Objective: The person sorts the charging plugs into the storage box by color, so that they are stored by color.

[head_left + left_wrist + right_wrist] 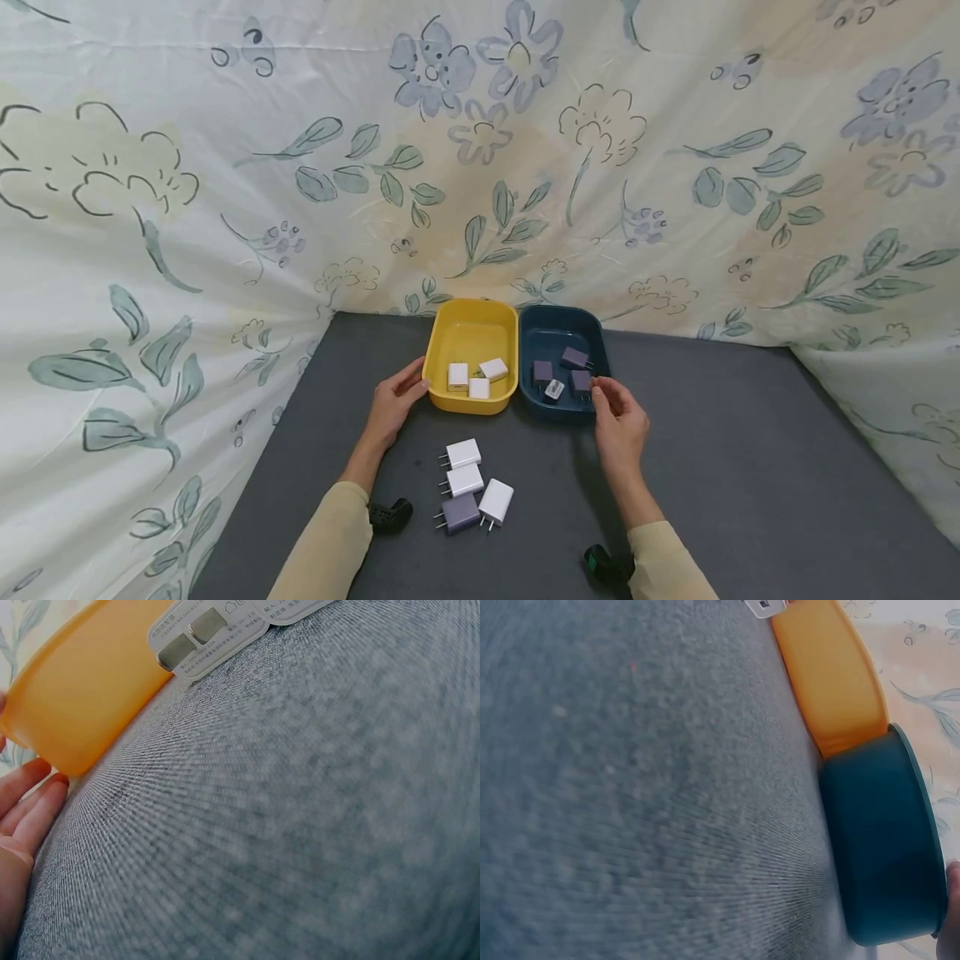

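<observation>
My left hand [393, 404] grips the left side of a yellow bin [472, 321]; in the left wrist view its fingers [37, 799] touch the bin's lower corner. White plug chargers [457, 377] lie inside the bin. My right hand [622, 421] holds the right rim of a dark blue bin [558, 321], thumb and fingers at its front corner. Purple plug chargers [575, 358] lie in it, one showing a pale printed face. In the right wrist view, the blue bin [881, 840] touches the yellow bin [829, 671]; most of the right hand is cut off.
Nearer on the grey cloth [712, 467] lie white plug chargers [463, 452] and a purple plug charger [459, 512], prongs out. One printed charger face [225, 630] shows in the left wrist view. A floral curtain [495, 150] hangs behind the bins and along both sides.
</observation>
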